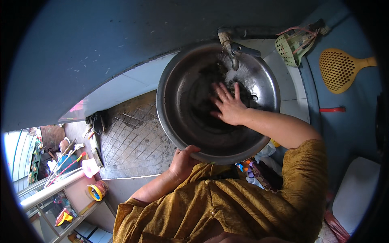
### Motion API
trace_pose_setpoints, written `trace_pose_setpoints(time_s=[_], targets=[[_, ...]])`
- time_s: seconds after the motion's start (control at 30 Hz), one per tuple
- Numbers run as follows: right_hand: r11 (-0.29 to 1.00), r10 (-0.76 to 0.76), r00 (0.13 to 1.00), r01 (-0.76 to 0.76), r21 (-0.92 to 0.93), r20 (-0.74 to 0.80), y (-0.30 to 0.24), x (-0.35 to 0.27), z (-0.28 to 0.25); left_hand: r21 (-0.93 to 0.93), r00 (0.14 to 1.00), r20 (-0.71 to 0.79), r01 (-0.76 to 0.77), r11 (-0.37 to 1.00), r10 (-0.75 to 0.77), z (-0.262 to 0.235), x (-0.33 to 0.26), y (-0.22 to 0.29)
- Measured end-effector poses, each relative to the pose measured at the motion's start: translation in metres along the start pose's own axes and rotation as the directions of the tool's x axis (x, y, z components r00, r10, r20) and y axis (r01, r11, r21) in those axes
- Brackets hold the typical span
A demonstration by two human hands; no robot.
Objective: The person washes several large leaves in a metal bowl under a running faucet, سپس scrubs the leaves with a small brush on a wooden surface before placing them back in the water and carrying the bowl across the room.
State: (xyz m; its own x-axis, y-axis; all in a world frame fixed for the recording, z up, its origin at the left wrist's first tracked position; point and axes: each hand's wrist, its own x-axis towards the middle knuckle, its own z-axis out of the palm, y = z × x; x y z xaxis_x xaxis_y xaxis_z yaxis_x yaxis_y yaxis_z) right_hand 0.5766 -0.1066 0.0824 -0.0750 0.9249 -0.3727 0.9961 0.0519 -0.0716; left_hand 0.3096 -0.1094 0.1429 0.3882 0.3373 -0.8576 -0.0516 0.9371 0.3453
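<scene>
A large round metal basin (165, 109) sits beneath a metal tap (234, 56). Dark wet stuff (212, 73) lies in its bottom; whether it is leaves, cloth or something else I cannot tell. My right hand (230, 106) reaches into the basin from the right, fingers spread over this stuff and slightly blurred. At the near left rim, my left hand (183, 163) grips the basin, its thumb over the edge and its other fingers partly hidden.
On the right wall hang a pale green perforated holder (289, 48), a yellow perforated skimmer (337, 69) and a red-handled item (332, 109). Left of the basin is a grimy stone slab (133, 135) with crossed lines. A yellow-rimmed tub (96, 192) stands farther left.
</scene>
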Motion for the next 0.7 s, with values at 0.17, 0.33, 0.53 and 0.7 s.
trace_pose_setpoints(time_s=[0.17,0.33,0.53,0.7], targets=[[0.995,0.085,0.977,-0.073,0.067,-0.194,0.047,0.012,-0.01,-0.031,0.999,0.024,0.047,0.998,-0.046,0.003,0.004,-0.002],[0.965,-0.256,0.967,0.256,0.051,0.003,0.012,0.006,0.004,-0.048,0.998,0.041,0.052,0.998,-0.05,0.006,0.005,-0.005],[0.998,-0.039,0.991,0.046,0.05,-0.128,0.027,0.002,0.017,-0.073,0.996,0.038,0.087,0.994,-0.084,0.009,0.006,-0.004],[0.994,0.062,0.989,-0.073,0.078,0.137,0.045,0.016,-0.024,-0.091,0.996,0.065,0.066,0.994,-0.06,0.008,0.004,-0.003]])
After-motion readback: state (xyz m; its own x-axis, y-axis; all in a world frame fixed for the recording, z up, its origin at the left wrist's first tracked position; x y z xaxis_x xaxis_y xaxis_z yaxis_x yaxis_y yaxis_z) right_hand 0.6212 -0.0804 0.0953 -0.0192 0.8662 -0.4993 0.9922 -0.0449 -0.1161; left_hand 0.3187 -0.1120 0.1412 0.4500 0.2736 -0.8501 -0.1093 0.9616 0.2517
